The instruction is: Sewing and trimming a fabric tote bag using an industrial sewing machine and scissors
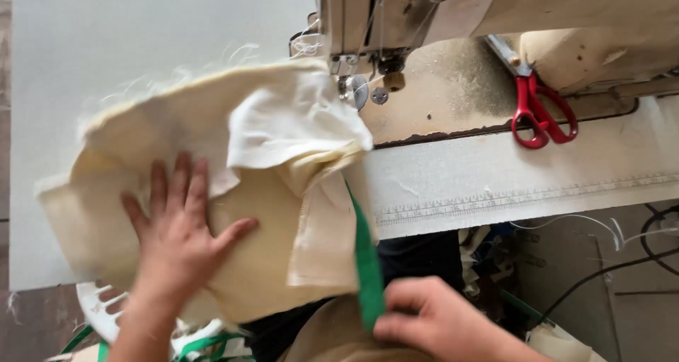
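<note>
The left hand (180, 238) lies flat with open fingers (159, 189) on the cream cloth (262, 164), which sits on the white counter (495, 178) just beside the sewing machine (382, 22). The right hand (431, 323) pinches a green strap (366, 263) that hangs under the cloth's edge. Red scissors (541, 111) lie well apart.
</note>
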